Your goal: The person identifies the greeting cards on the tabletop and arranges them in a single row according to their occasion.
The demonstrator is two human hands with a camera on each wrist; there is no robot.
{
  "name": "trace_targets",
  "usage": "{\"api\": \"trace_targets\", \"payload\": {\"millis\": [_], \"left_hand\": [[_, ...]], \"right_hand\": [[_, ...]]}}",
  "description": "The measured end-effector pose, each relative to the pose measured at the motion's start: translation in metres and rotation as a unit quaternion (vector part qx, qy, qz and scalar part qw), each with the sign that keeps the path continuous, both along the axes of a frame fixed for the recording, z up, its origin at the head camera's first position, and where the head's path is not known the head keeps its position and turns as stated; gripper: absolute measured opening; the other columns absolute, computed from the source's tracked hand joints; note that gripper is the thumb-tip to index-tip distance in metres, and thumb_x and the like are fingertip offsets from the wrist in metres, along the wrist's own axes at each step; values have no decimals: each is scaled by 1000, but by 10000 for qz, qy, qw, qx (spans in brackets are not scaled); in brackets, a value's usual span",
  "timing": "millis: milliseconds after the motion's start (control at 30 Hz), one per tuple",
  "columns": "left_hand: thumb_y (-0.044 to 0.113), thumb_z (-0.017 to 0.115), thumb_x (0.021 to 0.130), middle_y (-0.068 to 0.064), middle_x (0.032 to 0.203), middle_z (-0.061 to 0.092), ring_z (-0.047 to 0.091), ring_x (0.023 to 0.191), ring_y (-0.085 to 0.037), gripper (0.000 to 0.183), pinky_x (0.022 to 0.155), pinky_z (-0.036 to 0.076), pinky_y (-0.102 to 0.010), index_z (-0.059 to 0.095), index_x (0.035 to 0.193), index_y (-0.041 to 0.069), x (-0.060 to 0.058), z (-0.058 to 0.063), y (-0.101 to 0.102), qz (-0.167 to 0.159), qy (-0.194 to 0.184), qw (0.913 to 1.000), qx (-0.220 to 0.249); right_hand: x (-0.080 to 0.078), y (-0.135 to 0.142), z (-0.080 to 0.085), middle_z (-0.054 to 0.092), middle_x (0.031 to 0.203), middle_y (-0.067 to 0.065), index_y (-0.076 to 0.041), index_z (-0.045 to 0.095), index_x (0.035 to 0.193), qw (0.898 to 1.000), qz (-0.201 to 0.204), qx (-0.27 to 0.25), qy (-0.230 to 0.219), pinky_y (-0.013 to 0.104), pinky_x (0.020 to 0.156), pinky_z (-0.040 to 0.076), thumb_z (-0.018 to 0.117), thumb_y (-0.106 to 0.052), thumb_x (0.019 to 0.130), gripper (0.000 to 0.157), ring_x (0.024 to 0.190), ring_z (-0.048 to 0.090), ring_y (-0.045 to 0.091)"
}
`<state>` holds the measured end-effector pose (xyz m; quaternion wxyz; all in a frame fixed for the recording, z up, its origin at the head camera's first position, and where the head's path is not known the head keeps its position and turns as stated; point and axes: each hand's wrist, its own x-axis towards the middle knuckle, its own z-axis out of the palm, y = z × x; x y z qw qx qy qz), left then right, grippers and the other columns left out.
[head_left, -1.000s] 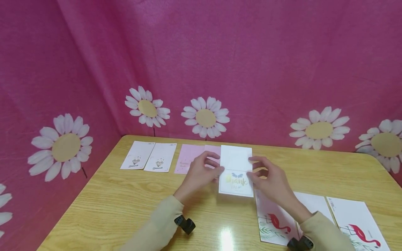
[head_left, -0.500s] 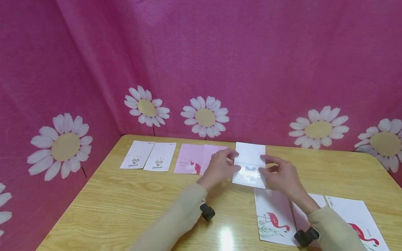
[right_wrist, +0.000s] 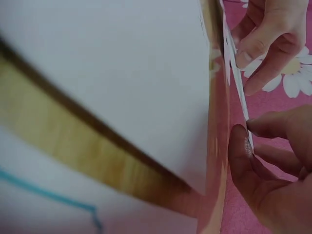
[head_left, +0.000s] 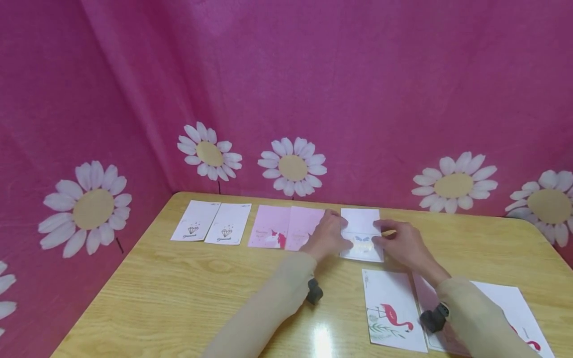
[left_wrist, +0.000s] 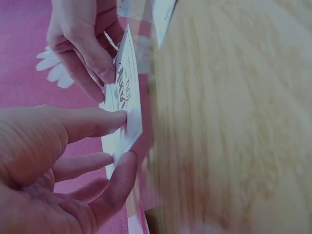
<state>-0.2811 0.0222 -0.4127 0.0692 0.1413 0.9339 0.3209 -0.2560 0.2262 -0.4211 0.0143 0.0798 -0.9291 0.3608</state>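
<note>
A white "thank you" card (head_left: 363, 251) with blue wings and a crease across its middle is near the far edge of the table. My left hand (head_left: 328, 236) pinches its left side between thumb and fingers, and my right hand (head_left: 403, 246) pinches its right side. Seen from the left wrist, the card (left_wrist: 127, 92) appears nearly edge-on between both hands, its lettering facing the thumbs. Just left of it lie two pink unicorn cards (head_left: 270, 226); my left hand partly covers the nearer one. Below my right hand is a white flamingo card (head_left: 389, 293).
Two white diamond cards (head_left: 228, 223) lie side by side at the back left of the wooden table (head_left: 201, 293). More cards, one a flamingo card (head_left: 510, 301), sit partly hidden under the right forearm. A pink daisy-print cloth (head_left: 358, 99) hangs behind the table.
Both hands have carried the thank you card rightward, away from the pink cards, and then lower toward the table. The unicorn cards are more exposed now.
</note>
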Motion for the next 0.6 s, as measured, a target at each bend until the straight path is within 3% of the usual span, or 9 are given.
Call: {"api": "trace_targets", "payload": {"millis": [133, 300, 600], "left_hand": [[13, 79, 83, -6, 123, 57, 49, 117, -17, 38, 103, 49, -30, 71, 119, 3, -2, -1, 2, -139, 69, 9989, -453], [13, 80, 84, -3, 110, 55, 49, 99, -14, 30, 91, 51, -26, 69, 111, 5, -2, 1, 6, 4, -57, 9977, -671], [11, 78, 86, -7, 113, 52, 52, 87, -17, 27, 85, 52, -28, 65, 109, 4, 0, 5, 12, 215, -289, 9971, -672]], "right_hand": [[-5, -2, -4, 69, 124, 27, 4, 64, 131, 9998, 134, 141, -33, 46, 86, 61, 74, -15, 91, 46, 103, 72, 38], [-12, -4, -5, 71, 118, 26, 5, 64, 131, 9991, 190, 336, -176, 40, 83, 58, 74, -15, 92, 46, 98, 69, 31], [-18, -9, -3, 68, 120, 28, 8, 62, 132, 9967, 359, 666, -281, 48, 91, 58, 71, -10, 92, 45, 100, 66, 33]]}}
